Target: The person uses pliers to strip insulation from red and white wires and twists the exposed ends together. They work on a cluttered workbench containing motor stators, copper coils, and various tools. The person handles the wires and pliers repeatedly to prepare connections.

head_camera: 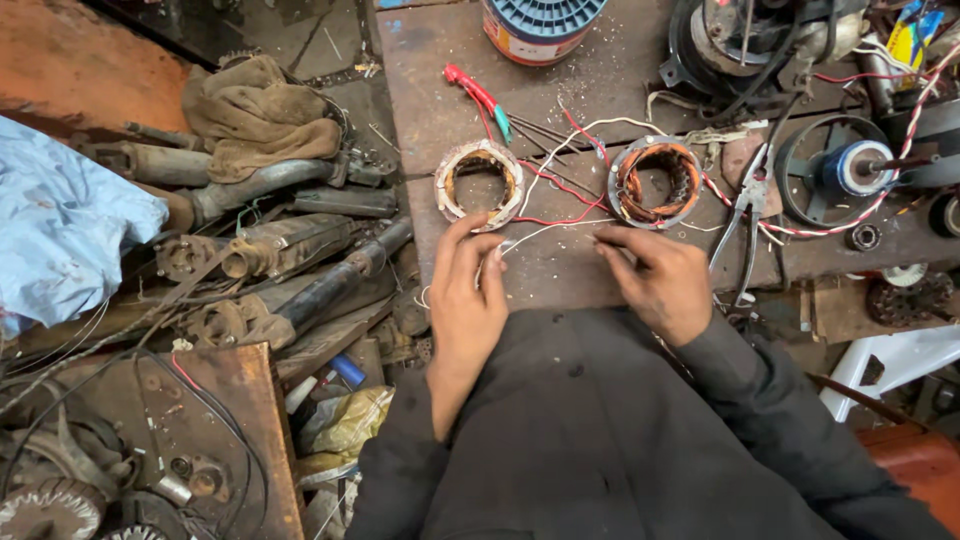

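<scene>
Partly hidden, a thin white wire [540, 232] runs between both hands [465, 290].

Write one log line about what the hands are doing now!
left hand: pinching white wire | right hand: pinching same wire | nearby: two stator rings, pliers

Motor repair workshop: stator windings [479, 184], pliers [745, 215], scrap parts [270, 250].
</scene>
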